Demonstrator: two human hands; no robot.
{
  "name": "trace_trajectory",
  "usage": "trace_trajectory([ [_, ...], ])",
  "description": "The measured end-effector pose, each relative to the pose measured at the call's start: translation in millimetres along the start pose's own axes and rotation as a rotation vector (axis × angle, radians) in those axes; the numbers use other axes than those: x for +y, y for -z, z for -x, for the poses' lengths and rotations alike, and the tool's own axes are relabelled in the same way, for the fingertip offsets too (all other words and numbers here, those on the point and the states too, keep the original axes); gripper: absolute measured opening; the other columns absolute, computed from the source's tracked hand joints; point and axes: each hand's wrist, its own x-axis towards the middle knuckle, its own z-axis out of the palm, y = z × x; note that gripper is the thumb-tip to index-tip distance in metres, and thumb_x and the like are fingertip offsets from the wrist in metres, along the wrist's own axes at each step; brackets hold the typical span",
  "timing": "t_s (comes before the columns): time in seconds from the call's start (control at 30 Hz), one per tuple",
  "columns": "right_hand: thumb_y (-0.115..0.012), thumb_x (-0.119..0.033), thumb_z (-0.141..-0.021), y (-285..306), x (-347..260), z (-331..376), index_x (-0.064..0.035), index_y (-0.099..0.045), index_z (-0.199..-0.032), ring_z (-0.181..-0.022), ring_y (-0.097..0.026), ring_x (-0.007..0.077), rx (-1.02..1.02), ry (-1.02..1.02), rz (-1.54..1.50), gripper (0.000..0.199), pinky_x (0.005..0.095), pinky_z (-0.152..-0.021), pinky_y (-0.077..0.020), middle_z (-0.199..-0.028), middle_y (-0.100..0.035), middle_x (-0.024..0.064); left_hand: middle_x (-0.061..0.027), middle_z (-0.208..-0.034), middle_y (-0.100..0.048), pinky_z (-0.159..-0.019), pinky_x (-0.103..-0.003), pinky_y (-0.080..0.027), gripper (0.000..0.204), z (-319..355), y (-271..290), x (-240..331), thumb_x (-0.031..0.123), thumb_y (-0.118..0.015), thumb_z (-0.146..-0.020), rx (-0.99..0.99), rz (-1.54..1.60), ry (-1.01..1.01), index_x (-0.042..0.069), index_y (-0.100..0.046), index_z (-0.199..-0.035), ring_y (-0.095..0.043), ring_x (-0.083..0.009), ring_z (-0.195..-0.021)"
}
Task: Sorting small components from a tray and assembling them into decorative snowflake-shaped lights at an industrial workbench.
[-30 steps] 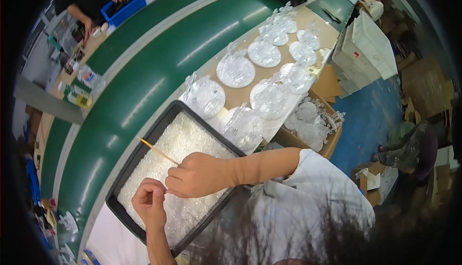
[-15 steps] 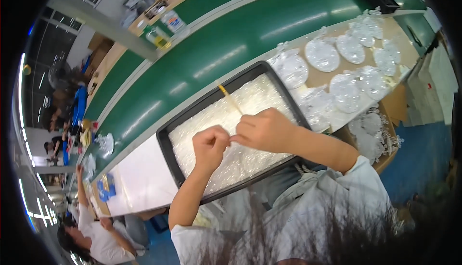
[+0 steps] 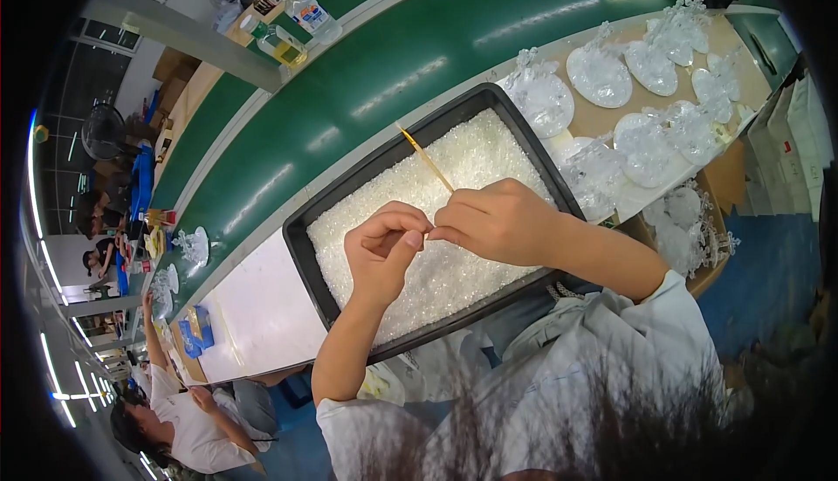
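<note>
Both my hands meet above a black tray [image 3: 307, 269] filled with small clear, glittering beads [image 3: 489, 154]. My right hand [image 3: 496, 223] is closed around a thin yellow stick [image 3: 427, 159], whose far end points up and left over the beads. Its thumb and forefinger also pinch toward the other hand. Thumb and forefinger of my left hand [image 3: 380, 245] are drawn together at the same spot, with the other fingers curled. Whatever lies between the two sets of fingertips is too small to make out.
Clear, disc-based ornaments [image 3: 599, 77] stand on a brown board to the right. A cardboard box [image 3: 720, 263] below holds more clear pieces. Beyond the tray runs a green belt [image 3: 375, 88], with bottles [image 3: 310, 17] behind it. Another person [image 3: 188, 420] sits at the left.
My left fingers have loosened and spread slightly, with the thumb now more visible. The right hand still holds the stick and has barely moved. The whole view has shifted a little.
</note>
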Motion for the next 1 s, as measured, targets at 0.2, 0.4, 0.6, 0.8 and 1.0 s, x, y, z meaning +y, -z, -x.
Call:
trace_trajectory([
  [0.2, -0.075, -0.016, -0.084, 0.4, 0.2, 1.4, -0.0075, -0.062, -0.080, -0.054, -0.059, 0.0156, -0.010, 0.013, -0.048, 0.016, 0.0286, -0.047, -0.0475, -0.070, -0.055, 0.0022, -0.0131, -0.098, -0.065, -0.071, -0.027, -0.049, 0.011, 1.6, 2.1, -1.5, -0.008, -0.059, -0.086, -0.025, 0.069, 0.007, -0.006, -0.067, -0.093, -0.060, -0.0156, -0.082],
  [0.4, -0.078, -0.010, -0.079, 6.5, -0.1, -2.7, -0.0042, -0.067, -0.083, -0.059, -0.062, 0.0173, 0.109, -0.047, -0.205, 0.013, 0.0282, -0.050, -0.0494, -0.077, -0.062, 0.0043, -0.0125, -0.102, -0.066, -0.070, -0.026, -0.049, 0.015, -0.7, -2.7, 1.6, -0.007, -0.058, -0.088, -0.013, 0.144, 0.077, -0.007, -0.067, -0.100, -0.059, -0.0144, -0.079],
  [0.6, -0.078, -0.001, -0.078, 11.2, -3.6, -6.5, -0.0021, -0.073, -0.096, -0.065, -0.065, 0.0173, 0.153, -0.123, -0.422, 0.020, 0.0277, -0.056, -0.0524, -0.083, -0.064, 0.0065, -0.0105, -0.103, -0.065, -0.069, -0.025, -0.047, 0.017, 2.4, -10.0, 6.6, 0.004, -0.063, -0.091, -0.025, 0.087, 0.136, -0.005, -0.067, -0.105, -0.058, -0.0126, -0.081],
  [0.8, -0.075, 0.002, -0.079, 17.0, -11.0, -9.7, -0.0019, -0.073, -0.102, -0.071, -0.069, 0.0190, 0.096, -0.199, -0.426, 0.023, 0.0278, -0.059, -0.0551, -0.088, -0.069, 0.0095, -0.0098, -0.100, -0.064, -0.064, -0.025, -0.045, 0.022, 3.3, -7.6, 2.0, 0.015, -0.070, -0.091, -0.014, 0.075, 0.059, -0.003, -0.067, -0.102, -0.059, -0.0131, -0.081],
  [1.0, -0.077, 0.000, -0.078, 15.0, -6.4, -7.5, -0.0026, -0.073, -0.099, -0.070, -0.072, 0.0217, 0.111, -0.193, -0.418, 0.021, 0.0281, -0.059, -0.0563, -0.086, -0.074, 0.0111, -0.0135, -0.099, -0.065, -0.074, -0.029, -0.049, 0.015, 7.7, -5.5, 5.6, 0.007, -0.068, -0.090, -0.031, 0.149, 0.005, -0.005, -0.067, -0.099, -0.061, -0.0173, -0.085],
])
